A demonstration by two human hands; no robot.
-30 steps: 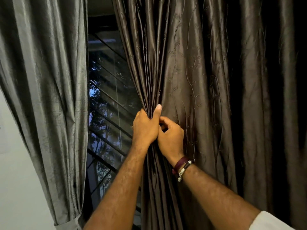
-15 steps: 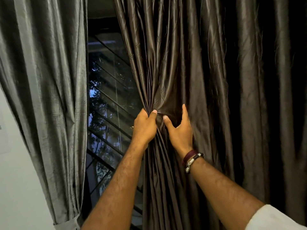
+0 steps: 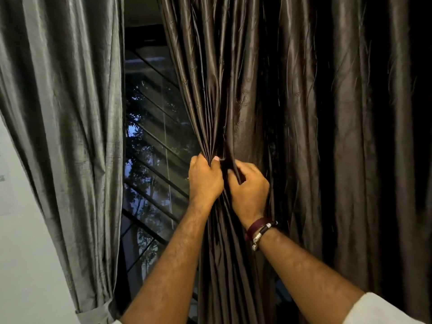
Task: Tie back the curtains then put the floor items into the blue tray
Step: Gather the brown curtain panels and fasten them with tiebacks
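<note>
Brown curtain folds bunched, gripped by left hand, right hand.

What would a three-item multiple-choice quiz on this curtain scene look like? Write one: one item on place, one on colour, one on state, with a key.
1. Where does the grey curtain hang relative to the window?
A. left of it
B. right of it
C. across its middle

2. What colour is the curtain being gathered?
A. white
B. dark brown
C. blue

3. What is the right hand doing?
A. hanging idle
B. pressing flat on the glass
C. gripping a fold of the dark brown curtain

Key: 1 A, the grey cloth fills the left side, with the glass showing in the gap beside it. 2 B, its shiny folds are dark brown. 3 C, its fingers curl round a fold, next to the left hand, which bunches the curtain's edge.
</note>
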